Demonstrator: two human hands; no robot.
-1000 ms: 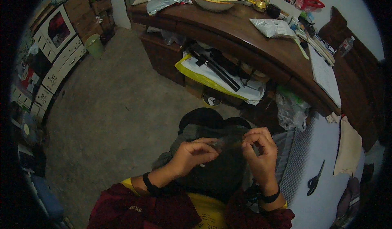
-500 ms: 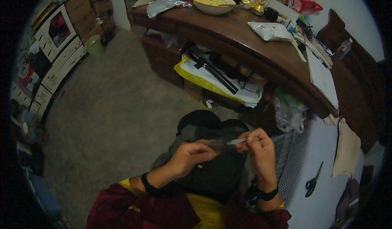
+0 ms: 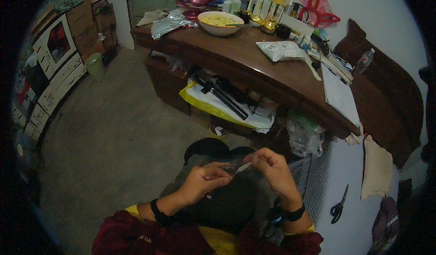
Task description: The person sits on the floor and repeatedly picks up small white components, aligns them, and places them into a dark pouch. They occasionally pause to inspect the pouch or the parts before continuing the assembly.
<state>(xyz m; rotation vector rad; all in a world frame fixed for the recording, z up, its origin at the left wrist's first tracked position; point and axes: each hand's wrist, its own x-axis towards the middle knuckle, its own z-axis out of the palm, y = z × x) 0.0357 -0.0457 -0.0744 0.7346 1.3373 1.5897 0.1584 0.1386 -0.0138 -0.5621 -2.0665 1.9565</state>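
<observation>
Low in the middle of the frame, a small white strip (image 3: pixel 244 167) was between the person's 2 hands. The left hand (image 3: pixel 203 178) had its fingers and thumb close together; what they held was too dark to tell. The right hand (image 3: pixel 272 171) had narrow, bent fingers near the strip's top end, but you could not tell if they gripped it. Black scissors (image 3: pixel 338 207) lay at lower right.

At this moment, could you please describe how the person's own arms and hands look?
Both the left hand and the right hand are without gloves. Each wrist wears a black band: left band, right band. The dark red sleeves show yellow edges at their ends, and the left one bears a small light marking.
</observation>
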